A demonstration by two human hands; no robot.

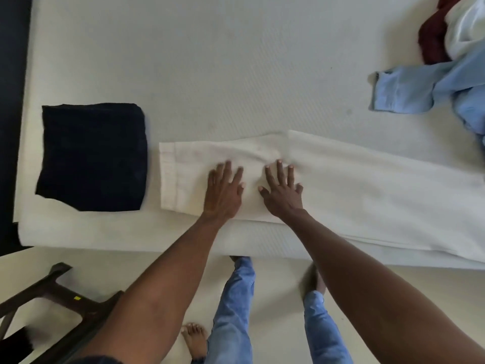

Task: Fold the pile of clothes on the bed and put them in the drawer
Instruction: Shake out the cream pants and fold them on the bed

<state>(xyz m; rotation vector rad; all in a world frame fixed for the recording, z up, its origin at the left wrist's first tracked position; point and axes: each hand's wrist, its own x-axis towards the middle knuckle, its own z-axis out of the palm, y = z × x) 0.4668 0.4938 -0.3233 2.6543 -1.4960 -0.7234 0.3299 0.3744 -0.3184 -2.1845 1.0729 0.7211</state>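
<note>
- Left hand (224, 191) and right hand (282, 191) lie flat, fingers spread, side by side on the white trousers (354, 190).
- Trousers stretch along the bed (236, 61) edge.
- Folded navy garment (93, 156) sits left of the left hand.
- Unfolded clothes pile (451, 61) far right, beyond the right hand.

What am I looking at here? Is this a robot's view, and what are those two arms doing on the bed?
No robot here: a person wears a camera on the head, looking forward and down, so you see their own arms. The left hand and right hand lie flat, fingers spread, on a long white garment stretched along the near edge of the bed. They press it; neither hand grips anything. Left of it sits a dark navy garment, already folded square. At the far right, a pile of unfolded clothes, light blue, white and maroon, waits. Below, you see the person's jeans, bare feet and part of a dark wooden piece of furniture.
</note>
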